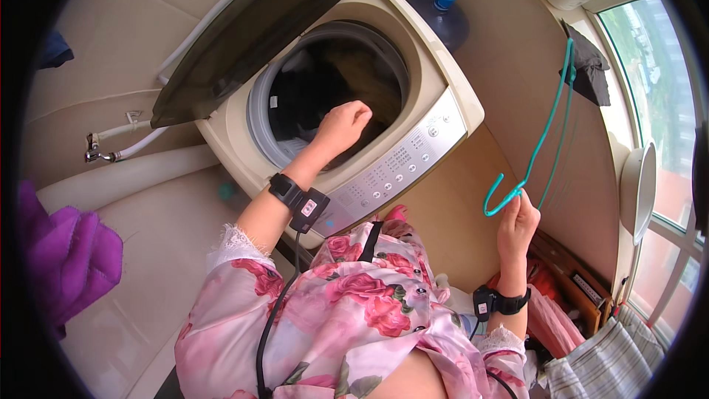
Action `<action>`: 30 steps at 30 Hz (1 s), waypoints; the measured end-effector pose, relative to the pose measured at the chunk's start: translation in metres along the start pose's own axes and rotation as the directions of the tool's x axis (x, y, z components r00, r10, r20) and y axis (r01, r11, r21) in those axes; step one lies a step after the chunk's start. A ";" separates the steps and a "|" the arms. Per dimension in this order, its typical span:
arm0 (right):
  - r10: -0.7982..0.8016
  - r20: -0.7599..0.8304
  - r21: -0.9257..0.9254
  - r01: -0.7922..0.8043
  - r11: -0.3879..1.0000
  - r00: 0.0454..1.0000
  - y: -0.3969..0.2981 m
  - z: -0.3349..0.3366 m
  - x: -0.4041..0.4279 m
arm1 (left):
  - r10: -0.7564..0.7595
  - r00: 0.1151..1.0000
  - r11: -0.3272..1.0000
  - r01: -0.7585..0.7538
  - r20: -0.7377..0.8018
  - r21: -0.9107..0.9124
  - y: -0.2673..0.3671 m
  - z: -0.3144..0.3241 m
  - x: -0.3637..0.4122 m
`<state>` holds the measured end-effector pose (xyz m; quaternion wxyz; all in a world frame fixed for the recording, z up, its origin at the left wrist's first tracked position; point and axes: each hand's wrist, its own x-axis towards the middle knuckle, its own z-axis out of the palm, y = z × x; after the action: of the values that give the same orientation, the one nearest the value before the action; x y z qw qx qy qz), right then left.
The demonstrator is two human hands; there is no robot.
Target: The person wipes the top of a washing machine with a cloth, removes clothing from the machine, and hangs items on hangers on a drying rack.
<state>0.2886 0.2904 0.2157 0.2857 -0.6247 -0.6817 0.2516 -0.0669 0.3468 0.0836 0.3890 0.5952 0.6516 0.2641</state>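
Note:
Ahead of me is a top-loading washing machine (224,130), its dark see-through lid (260,39) raised. Dark laundry (304,86) lies inside the drum, with a small white tag and some lighter cloth showing. My left hand (346,122) hovers over the tub opening, fingers curled in, and I see nothing in it. On the right, my right hand (518,227) pinches a teal clothes hanger (537,158) at its neck, just below the hook. The hanger's body points up and away towards the window side, apart from the machine.
A blue water jug (443,19) stands behind the machine. Left are a wall tap (94,149), a white pipe (138,177) and purple cloth (83,266). On the right, a white basin (637,191) leans by the window (653,66); striped cloth (604,363) lies below.

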 end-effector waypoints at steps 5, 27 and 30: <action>-0.260 0.167 -0.178 0.289 0.941 0.951 -0.034 0.085 0.054 | -0.392 0.890 0.847 0.448 0.235 -0.287 -0.074 -0.006 0.013; -0.231 0.558 -0.057 0.315 0.947 0.797 -0.024 0.153 0.100 | -0.612 0.693 0.381 0.680 0.381 -0.626 -0.215 0.162 0.124; -0.212 0.555 -0.054 0.289 0.956 0.805 -0.021 0.157 0.100 | -0.114 0.971 0.835 0.208 0.209 -0.509 -0.224 0.184 0.127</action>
<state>0.1580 0.3907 0.1264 0.0684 -0.4500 -0.8265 0.3312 -0.0422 0.4156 -0.2241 0.6122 0.4287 0.5664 0.3473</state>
